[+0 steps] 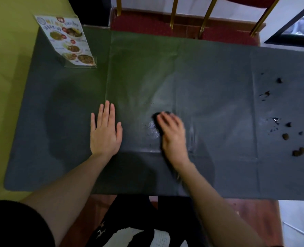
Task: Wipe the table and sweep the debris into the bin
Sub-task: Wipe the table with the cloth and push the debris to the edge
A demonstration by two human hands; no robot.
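A dark green cloth covers the table (218, 72). My left hand (105, 130) lies flat on it, palm down, fingers apart, holding nothing. My right hand (172, 133) is blurred and pressed down on a dark wiping cloth (157, 117), which peeks out under the fingers. A wet shiny patch (152, 130) lies just left of that hand. Brown and black debris (288, 136) is scattered over the right end of the table, well away from both hands. No bin is in view.
A menu card in a clear stand (71, 41) sits at the far left corner. A red chair with gold legs (183, 24) stands behind the far edge. The table's near edge runs just in front of my body.
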